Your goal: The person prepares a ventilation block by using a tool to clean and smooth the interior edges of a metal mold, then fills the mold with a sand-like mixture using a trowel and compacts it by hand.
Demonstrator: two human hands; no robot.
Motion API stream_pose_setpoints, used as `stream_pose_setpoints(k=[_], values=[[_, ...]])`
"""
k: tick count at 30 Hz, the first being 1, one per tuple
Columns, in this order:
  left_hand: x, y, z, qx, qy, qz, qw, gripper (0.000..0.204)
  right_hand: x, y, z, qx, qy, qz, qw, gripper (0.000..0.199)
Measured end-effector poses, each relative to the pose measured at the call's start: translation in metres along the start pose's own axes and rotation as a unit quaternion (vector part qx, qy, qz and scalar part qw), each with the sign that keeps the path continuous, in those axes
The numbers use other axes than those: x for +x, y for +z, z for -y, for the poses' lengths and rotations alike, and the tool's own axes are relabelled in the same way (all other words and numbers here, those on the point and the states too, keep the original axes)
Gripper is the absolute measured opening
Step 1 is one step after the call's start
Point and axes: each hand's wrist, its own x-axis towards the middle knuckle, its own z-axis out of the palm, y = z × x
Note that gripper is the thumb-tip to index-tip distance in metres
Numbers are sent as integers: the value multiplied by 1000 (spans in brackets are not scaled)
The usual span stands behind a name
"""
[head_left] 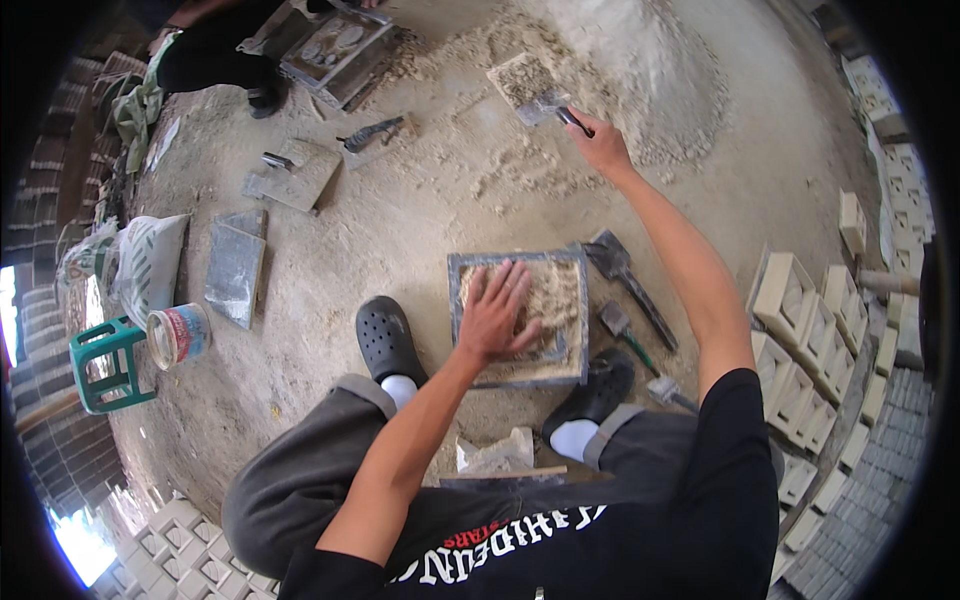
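My left hand (493, 318) lies flat with its fingers spread on a damp, sandy mix (548, 292). The mix fills a square metal mould (585, 325) on the ground between my feet. Ahead and to the right, my right hand (603, 148) is closed round the dark handle of a trowel (541, 108). Its flat metal blade is at the edge of the loose material, with crumbly mix over its far part. Right of the mould lie a dark, long-handled flat tool (632, 285) and a brush-like tool (618, 321) with a green handle.
Behind the trowel rises a pale powder heap (650, 60). Finished blocks (800, 310) are stacked at the right. A green stool (108, 365), a bucket (180, 336) and a sack (152, 265) stand left. Another person (215, 55) is near a second mould (340, 50) at the far left.
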Motion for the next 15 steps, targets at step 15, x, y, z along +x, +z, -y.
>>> stream_pose_setpoints(k=[15], values=[[-91, 20, 19, -78, -218, -211, 950, 70, -310, -115, 0, -140, -171, 214, 951, 35]])
